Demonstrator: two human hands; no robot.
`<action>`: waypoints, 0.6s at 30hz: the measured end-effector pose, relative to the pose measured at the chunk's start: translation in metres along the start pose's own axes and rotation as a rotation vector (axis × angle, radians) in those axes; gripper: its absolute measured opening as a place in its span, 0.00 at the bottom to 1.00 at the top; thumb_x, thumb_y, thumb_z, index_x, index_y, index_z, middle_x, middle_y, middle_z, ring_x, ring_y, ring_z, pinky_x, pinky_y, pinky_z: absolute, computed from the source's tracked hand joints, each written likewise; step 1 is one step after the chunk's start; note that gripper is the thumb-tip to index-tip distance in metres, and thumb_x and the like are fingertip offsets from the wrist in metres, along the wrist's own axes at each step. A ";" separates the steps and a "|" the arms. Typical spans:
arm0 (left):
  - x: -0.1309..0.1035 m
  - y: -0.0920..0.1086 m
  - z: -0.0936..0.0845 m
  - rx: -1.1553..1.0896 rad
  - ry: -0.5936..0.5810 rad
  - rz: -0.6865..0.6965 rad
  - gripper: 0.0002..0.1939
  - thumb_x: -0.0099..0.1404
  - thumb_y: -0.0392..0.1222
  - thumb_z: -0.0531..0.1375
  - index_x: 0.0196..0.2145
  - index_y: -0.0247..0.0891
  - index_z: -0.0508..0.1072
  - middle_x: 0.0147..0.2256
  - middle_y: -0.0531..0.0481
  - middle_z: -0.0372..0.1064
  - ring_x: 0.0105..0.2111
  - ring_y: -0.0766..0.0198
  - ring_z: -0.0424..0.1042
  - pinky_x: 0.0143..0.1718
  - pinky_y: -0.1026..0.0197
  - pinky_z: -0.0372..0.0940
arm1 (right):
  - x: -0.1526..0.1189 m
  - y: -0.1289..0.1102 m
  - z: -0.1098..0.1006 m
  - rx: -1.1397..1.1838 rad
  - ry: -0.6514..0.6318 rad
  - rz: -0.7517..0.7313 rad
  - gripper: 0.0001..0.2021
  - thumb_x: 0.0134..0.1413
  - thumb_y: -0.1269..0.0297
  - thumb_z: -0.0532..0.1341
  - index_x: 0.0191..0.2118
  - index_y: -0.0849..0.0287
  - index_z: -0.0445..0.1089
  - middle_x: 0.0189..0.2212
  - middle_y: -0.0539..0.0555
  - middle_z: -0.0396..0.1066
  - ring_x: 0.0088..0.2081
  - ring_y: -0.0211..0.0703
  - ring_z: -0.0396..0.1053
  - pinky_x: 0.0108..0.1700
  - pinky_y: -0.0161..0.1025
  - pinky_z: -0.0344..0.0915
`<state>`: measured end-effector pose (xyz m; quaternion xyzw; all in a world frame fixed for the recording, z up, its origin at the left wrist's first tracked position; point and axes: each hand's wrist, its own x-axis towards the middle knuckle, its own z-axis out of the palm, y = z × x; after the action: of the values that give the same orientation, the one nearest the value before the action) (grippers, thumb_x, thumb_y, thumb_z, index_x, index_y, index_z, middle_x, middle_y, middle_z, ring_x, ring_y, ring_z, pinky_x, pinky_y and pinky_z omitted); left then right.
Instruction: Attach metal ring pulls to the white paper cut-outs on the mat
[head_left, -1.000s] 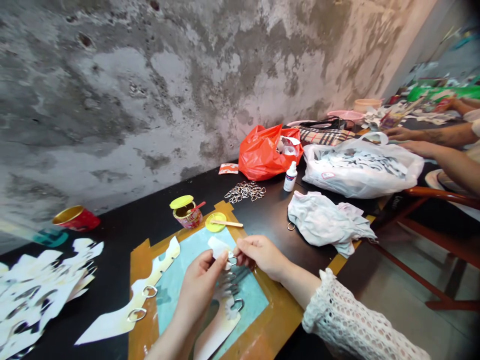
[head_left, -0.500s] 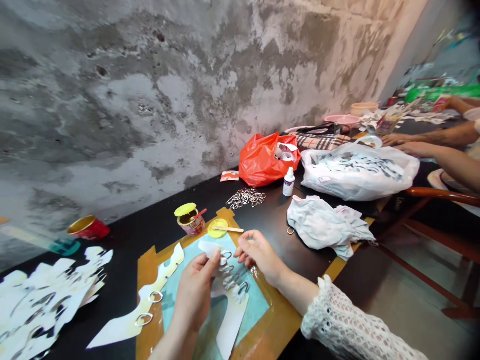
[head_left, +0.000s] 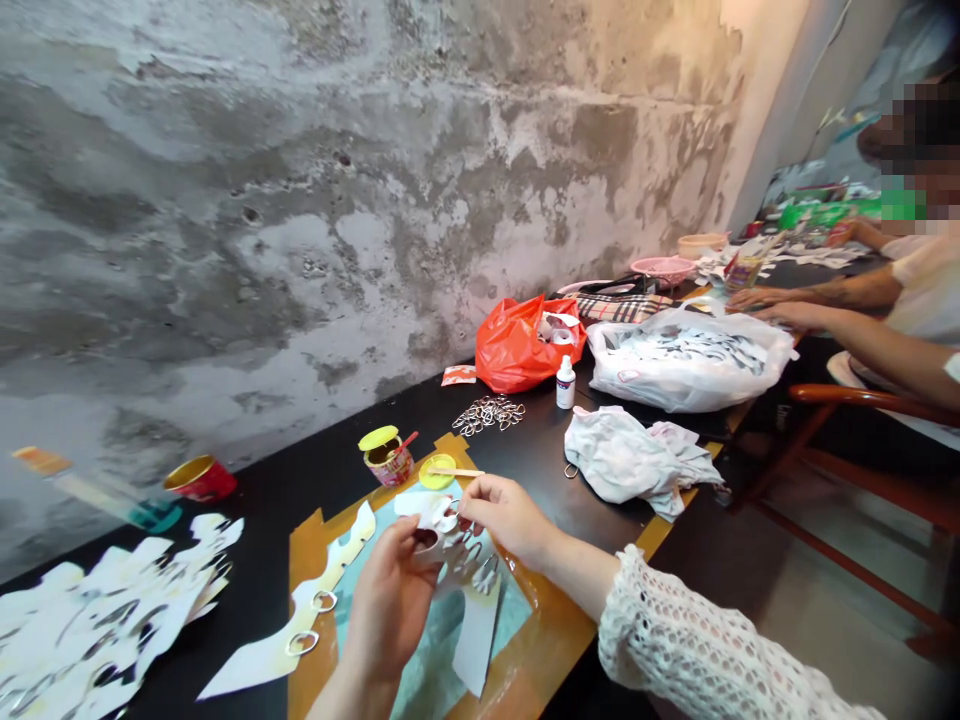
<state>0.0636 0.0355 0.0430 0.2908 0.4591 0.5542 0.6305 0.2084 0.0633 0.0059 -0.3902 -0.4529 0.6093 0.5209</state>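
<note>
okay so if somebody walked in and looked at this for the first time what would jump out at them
Probably the two hands at the bottom centre: the left hand and right hand pinch a white paper cutout fitted with metal rings, held over a brown and teal work mat. Next, the bright orange plastic bag against the stained grey wall, beside a white bag that another person's hands rest on at the far right.

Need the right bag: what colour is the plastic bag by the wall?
Orange-red; the plastic bag shows best in the head view.
</note>
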 end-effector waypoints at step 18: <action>-0.035 0.068 -0.030 0.843 -0.219 0.197 0.14 0.56 0.53 0.67 0.29 0.39 0.79 0.29 0.49 0.75 0.32 0.61 0.71 0.34 0.64 0.65 | -0.033 -0.071 0.018 -0.653 -0.325 -0.363 0.02 0.50 0.70 0.61 0.28 0.59 0.67 0.24 0.46 0.68 0.26 0.32 0.63 0.28 0.30 0.58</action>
<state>0.0089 0.0125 0.0992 0.6217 0.5457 0.3418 0.4459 0.2159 0.0318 0.0795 -0.3474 -0.7607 0.3851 0.3903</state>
